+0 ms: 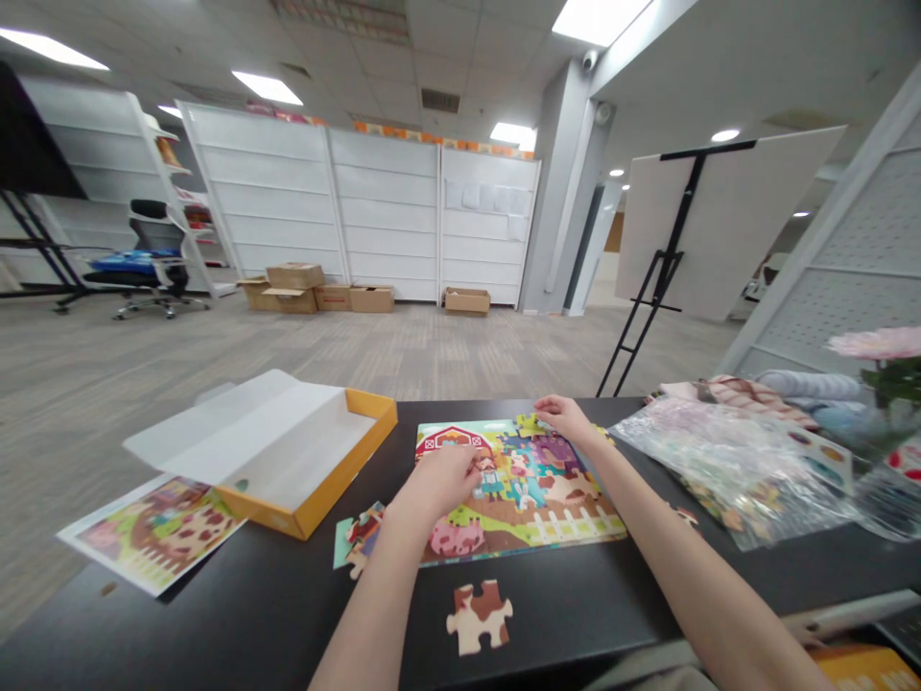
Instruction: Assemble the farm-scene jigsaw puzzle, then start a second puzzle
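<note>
A farm-scene puzzle (568,499) lies on the black table (288,614), many of its pieces joined. My left hand (450,477) rests on its left part, below the red barn, fingers curled together; whatever is under them is hidden. At the puzzle's top edge my right hand (565,417) pinches a yellow-green piece (531,424). A brown-and-cream piece (480,617) lies alone in front of the puzzle. More loose pieces (360,537) are partly hidden behind my left forearm.
An open yellow box (309,509) with white inside stands at the left, beside a printed farm picture (154,528). Clear plastic bags (748,480) with puzzle pieces lie at the right, near pink flowers (882,344). A loose piece (683,515) sits by my right forearm.
</note>
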A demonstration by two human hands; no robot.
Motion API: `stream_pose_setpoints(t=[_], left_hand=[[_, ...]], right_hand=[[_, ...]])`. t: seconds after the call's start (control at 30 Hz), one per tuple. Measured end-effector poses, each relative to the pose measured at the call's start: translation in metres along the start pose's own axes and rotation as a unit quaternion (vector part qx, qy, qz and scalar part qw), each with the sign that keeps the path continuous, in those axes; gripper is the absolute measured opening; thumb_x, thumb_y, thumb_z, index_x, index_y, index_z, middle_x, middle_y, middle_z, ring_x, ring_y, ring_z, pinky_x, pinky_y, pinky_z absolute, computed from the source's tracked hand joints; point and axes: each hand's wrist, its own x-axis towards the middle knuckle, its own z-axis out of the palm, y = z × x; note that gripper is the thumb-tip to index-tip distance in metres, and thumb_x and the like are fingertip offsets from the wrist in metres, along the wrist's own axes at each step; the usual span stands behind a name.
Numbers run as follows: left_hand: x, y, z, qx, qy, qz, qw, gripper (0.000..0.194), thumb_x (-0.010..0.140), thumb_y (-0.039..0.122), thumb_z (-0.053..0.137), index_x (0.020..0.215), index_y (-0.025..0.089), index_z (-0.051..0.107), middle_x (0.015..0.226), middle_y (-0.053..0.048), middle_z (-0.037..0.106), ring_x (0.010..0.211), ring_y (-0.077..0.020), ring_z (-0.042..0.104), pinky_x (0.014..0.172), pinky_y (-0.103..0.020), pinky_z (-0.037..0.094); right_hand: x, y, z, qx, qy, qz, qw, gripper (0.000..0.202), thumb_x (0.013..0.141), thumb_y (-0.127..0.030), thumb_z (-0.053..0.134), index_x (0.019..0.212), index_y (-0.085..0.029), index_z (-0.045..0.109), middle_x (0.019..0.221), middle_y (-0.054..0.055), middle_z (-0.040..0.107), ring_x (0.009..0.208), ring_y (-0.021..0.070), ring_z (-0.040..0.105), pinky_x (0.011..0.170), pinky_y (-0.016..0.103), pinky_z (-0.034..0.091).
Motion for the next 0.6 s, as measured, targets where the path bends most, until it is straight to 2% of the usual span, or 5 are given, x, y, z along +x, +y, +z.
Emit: stream_pose_setpoints(t=[0.17,0.33,0.47,0.6], left_hand=[[0.000,0.000,0.001,0.019,0.002,-0.006,1.000,0.017,0.089,0.029,0.049,0.094,0.021,0.064,0.103,-0.009,0.072,0.090,-0.0240,0.069,0.074,-0.031,0.049],[-0.001,0.001,0.000,0.016,0.002,-0.003,1.000,0.018,0.091,0.029,0.049,0.096,0.022,0.064,0.105,-0.008,0.072,0.093,-0.0234,0.068,0.076,-0.031,0.049],[-0.002,0.002,0.000,0.020,0.003,0.006,1.000,0.017,0.091,0.027,0.048,0.096,0.021,0.064,0.106,-0.008,0.071,0.095,-0.0233,0.067,0.078,-0.031,0.048],[-0.003,0.003,-0.001,0.029,-0.002,0.003,1.000,0.018,0.091,0.026,0.047,0.095,0.020,0.064,0.105,-0.009,0.071,0.096,-0.0243,0.067,0.079,-0.032,0.049]], right_hand=[[0.005,0.006,0.005,-0.015,-0.008,-0.014,1.000,0.015,0.069,-0.022,0.072,0.083,-0.019,0.069,0.082,0.006,0.078,0.080,0.0207,0.074,0.080,0.033,0.058],[0.001,0.004,-0.001,-0.008,-0.015,-0.013,1.000,0.017,0.069,-0.024,0.073,0.085,-0.018,0.070,0.084,0.007,0.077,0.080,0.0205,0.073,0.080,0.033,0.057],[-0.008,-0.007,-0.010,0.006,-0.020,-0.001,1.000,0.025,0.070,-0.033,0.076,0.089,-0.017,0.070,0.085,0.007,0.076,0.075,0.0190,0.071,0.066,0.027,0.056],[-0.021,-0.023,-0.014,0.050,-0.065,0.017,0.996,0.033,0.069,-0.038,0.079,0.093,-0.016,0.071,0.083,0.006,0.075,0.069,0.0161,0.068,0.054,0.022,0.049]])
